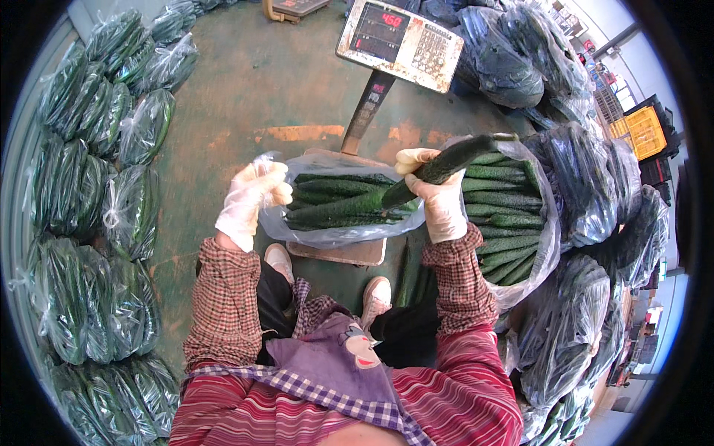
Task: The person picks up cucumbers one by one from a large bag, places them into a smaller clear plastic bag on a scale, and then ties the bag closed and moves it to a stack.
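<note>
My right hand point(438, 195), in a pale glove, grips a long dark green cucumber point(454, 163) around its middle, tilted above two bags. My left hand point(255, 195), gloved too, pinches the gathered edge of a clear plastic bag point(340, 237). That bag lies on its side with several cucumbers point(337, 206) in it, on the platform of a floor scale point(340, 255). The scale's display head point(399, 44) stands on a post beyond the bag and shows lit red digits. Right of my right hand, an open plastic bag point(549, 223) is full of cucumbers point(502, 231).
Packed bags of cucumbers point(83, 189) line the left side. More large filled bags point(580, 184) are piled along the right and upper right. Loose cucumbers point(410, 273) lie on the floor by my right shoe. A yellow crate point(641, 132) stands at far right, another scale point(295, 6) at top.
</note>
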`<act>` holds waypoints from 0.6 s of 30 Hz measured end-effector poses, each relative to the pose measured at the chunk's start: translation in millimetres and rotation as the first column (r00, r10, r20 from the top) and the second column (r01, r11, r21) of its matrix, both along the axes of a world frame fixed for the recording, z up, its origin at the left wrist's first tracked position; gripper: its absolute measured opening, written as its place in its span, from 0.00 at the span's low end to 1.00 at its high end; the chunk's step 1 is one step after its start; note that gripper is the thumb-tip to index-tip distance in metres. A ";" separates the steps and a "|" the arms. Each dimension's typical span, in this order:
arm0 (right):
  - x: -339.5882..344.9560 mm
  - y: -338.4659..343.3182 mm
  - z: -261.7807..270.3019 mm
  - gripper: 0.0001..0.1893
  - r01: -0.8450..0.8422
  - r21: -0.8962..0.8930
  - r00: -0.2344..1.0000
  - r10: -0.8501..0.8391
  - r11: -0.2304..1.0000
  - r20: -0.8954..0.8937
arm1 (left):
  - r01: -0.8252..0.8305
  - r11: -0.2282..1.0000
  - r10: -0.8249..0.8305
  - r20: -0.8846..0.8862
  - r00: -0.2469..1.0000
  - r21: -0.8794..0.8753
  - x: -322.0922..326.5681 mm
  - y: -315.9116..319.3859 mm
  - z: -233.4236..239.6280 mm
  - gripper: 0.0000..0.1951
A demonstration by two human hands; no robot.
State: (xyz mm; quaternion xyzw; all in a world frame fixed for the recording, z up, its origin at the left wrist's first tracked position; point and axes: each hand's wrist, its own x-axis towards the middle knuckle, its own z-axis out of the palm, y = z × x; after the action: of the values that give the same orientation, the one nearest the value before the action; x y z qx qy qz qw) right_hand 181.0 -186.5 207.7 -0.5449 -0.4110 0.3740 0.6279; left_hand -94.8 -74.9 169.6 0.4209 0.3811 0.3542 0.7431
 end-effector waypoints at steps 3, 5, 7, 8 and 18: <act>-12.6 -2.7 14.2 0.15 -0.025 -0.011 0.999 0.025 1.000 0.023 | -0.005 0.999 0.006 0.022 1.000 -0.041 11.2 -1.7 -2.5 0.09; -20.7 -1.4 11.0 0.16 -0.037 0.069 0.999 0.035 0.997 0.029 | -0.027 0.999 0.027 0.007 1.000 -0.022 13.1 -3.1 -3.7 0.11; -23.6 -0.9 12.5 0.16 -0.041 0.027 0.999 0.041 0.999 0.007 | -0.028 1.000 0.028 0.014 1.000 -0.008 13.9 -3.5 -6.4 0.12; -24.4 -0.3 13.7 0.16 -0.045 0.006 0.999 0.045 0.999 -0.004 | -0.023 1.000 0.023 0.025 0.999 0.002 12.7 -2.5 -8.2 0.12; -35.0 36.1 -61.2 0.29 -0.124 -0.332 0.343 0.355 0.935 0.870 | 0.014 0.999 0.007 0.373 0.928 -0.052 -13.9 0.0 17.3 0.22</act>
State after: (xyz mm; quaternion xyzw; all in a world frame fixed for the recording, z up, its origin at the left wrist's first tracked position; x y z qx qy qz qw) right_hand 146.0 -150.4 146.4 -0.6550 -0.7231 0.1374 0.1709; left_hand -108.8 -74.9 186.9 0.3265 0.2415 0.4160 0.8136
